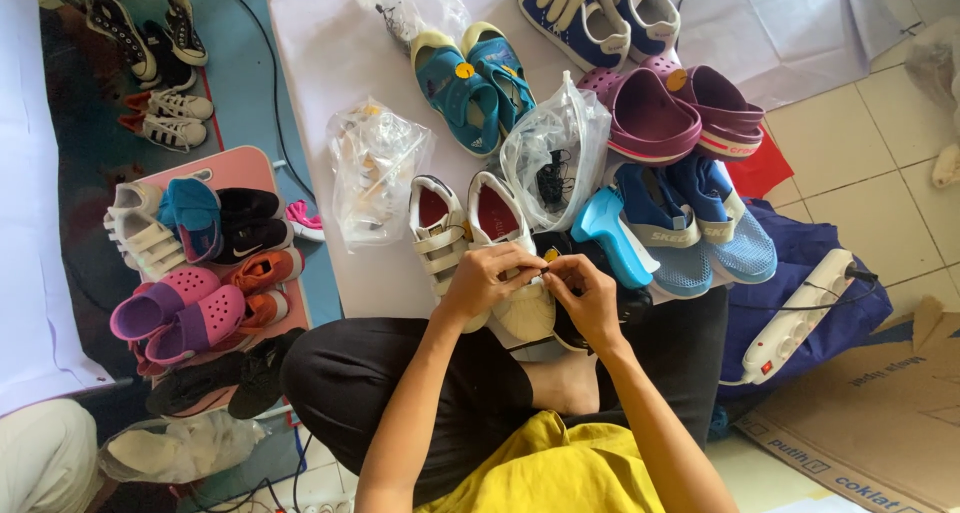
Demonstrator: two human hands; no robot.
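Pinching with both sets of fingertips, your left hand point(487, 281) and right hand point(587, 295) meet over the toe end of a white shoe point(512, 263) resting at the edge of the white sheet point(330, 63), just above your crossed legs. Both hands are closed down small on something at the shoe's front, near a yellow dot; what exactly sits between the fingers is too small to make out. Keep the left hand bracing the shoe so the fine work of the right stays steady, and keep the pinch close to the shoe rather than pulling away from it.

Its twin point(437, 231) lies touching it on the left, straps up. A clear bag point(552, 158) leans just beyond, a blue shoehorn-like piece point(612, 235) beside your right hand, blue mesh shoes point(700, 228) further right. Teal sandals point(475, 78) and purple clogs point(670, 113) sit farther up the sheet.

Your hands cover the toe, and a dark shoe under your right wrist is mostly hidden.
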